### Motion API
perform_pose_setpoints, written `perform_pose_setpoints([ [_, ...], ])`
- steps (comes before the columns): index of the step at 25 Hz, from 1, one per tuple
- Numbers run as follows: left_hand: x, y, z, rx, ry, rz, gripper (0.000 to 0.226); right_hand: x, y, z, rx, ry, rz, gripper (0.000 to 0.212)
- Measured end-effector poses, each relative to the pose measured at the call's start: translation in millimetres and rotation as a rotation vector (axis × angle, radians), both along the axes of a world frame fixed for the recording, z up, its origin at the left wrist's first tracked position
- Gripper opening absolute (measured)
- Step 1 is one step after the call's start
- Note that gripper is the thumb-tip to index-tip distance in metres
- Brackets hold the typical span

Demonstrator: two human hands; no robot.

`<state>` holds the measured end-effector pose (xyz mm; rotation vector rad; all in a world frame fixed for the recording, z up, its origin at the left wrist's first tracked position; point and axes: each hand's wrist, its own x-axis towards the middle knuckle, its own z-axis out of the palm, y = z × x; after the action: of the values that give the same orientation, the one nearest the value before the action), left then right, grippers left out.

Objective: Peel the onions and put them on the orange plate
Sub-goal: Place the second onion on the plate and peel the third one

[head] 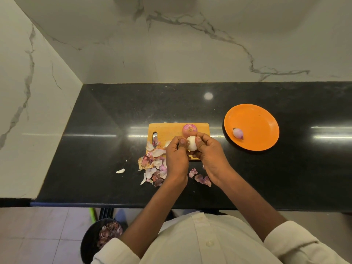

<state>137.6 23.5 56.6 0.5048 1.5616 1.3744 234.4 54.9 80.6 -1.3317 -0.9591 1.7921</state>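
You've got the small pale, mostly peeled onion (192, 143) pinched between both hands over the wooden cutting board (167, 130): your left hand (176, 157) curls its fingertips onto its left side, and your right hand (210, 155) wraps it from the right. One peeled purple onion (238, 133) already sits on the round orange plate (255, 119), and an unpeeled pink onion (189, 129) waits just behind your fingers.

Hidden and cut-off items

Cutting board (167, 132): near edge covered by both hands. Held onion (192, 143): underside concealed by fingers. Bin (91, 242) below the left hand: partly hidden by sleeve.
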Motion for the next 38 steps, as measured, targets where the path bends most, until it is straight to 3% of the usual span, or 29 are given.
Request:
perform_pose_setpoints([
  [5, 1.0, 0.1, -6.7, -0.095, -0.071, 0.067, 0.024, 12.3, 5.3, -4.0, -0.201, 0.201, -0.133, 0.027],
  [10, 11.7, 5.5, -14.9, -0.094, 0.205, -0.037, 0.02, 47.9, 21.2, -12.9, -0.183, 0.218, -0.225, 0.031],
  [12, 21.2, 11.9, -14.6, -0.063, 0.312, -0.138, 0.021, 67.3, 31.0, -18.0, -0.091, 0.061, -0.267, 0.037],
  [16, 44.9, 27.2, -7.8, -0.025, 0.412, -0.316, 0.044, 111.7, 59.6, -30.9, 0.077, -0.298, -0.382, 0.034],
  [22, 74.2, 67.6, -12.0, -0.06, 0.41, -0.407, 0.02, 152.8, 103.1, -60.3, 0.257, -0.872, -0.251, 0.036],
  [26, 75.6, 79.7, -23.1, -0.223, 0.495, -0.496, 0.028, 164.5, 111.4, -74.8, 0.332, -1.03, -0.045, 0.039],
  [29, 65.9, 75.1, -25.5, -0.347, 0.564, -0.463, 0.041, 159.3, 112.0, -70.5, 0.402, -1.128, -0.033, 0.035],
  [31, 53.9, 66.5, -27.6, -0.348, 0.614, -0.422, 0.043, 143.3, 108.6, -62.1, 0.5, -1.11, -0.079, 0.032],
  [33, 38.1, 54.6, -33.3, -0.311, 0.642, -0.376, 0.043, 113.9, 102.2, -51.7, 0.613, -0.973, -0.061, 0.029],
  [35, 18.9, 42.2, -38.8, -0.281, 0.684, -0.306, 0.04, 75.0, 95.1, -47.0, 0.707, -0.841, 0.049, 0.027],
  [38, -10.6, 27.4, -33.0, -0.262, 0.692, -0.211, 0.013, 17.9, 93.1, -53.8, 0.726, -0.8, 0.326, 0.042],
])
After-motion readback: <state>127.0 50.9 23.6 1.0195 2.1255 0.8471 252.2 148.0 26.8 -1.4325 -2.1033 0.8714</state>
